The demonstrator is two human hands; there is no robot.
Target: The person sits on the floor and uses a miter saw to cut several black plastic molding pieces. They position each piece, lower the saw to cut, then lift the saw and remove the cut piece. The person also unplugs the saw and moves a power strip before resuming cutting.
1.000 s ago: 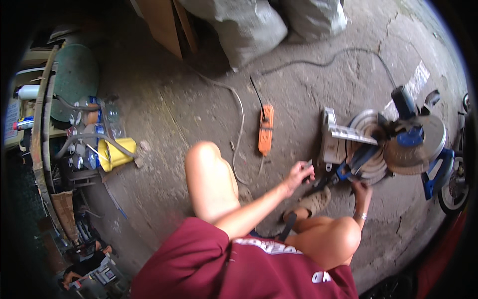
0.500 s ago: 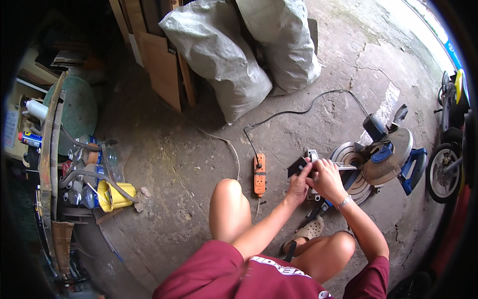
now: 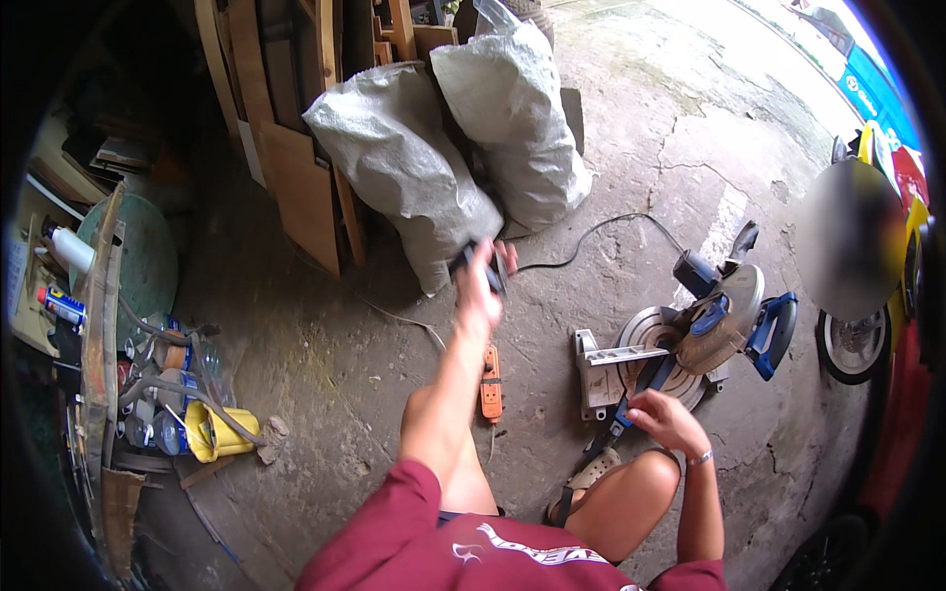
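Note:
My left hand [image 3: 480, 291] is stretched forward, closed round a small flat black piece [image 3: 496, 281] whose kind I cannot make out. Motion blurs it, and it hangs over the floor in front of the white woven sacks [image 3: 394, 167]. My right hand [image 3: 670, 422] is held over my right knee with loosely bent fingers and nothing visible in it. Close by it stands a blue and grey mitre saw [image 3: 714, 325] on the floor, with a pale metal fence [image 3: 631, 356] across its round base. An orange power strip [image 3: 491, 394] lies below my left forearm.
A black cord [image 3: 601, 229] runs across the concrete from the saw. Wooden boards [image 3: 296, 187] lean behind the sacks. At left are a yellow container [image 3: 222, 433], plastic bottles and a worn wooden edge [image 3: 99, 295]. A motorcycle wheel [image 3: 855, 345] stands at right, below a blurred patch.
My hands have parted. The left has swung forward and left with the black piece, away from the saw; the right has drawn back toward my knee. The view has shifted slightly.

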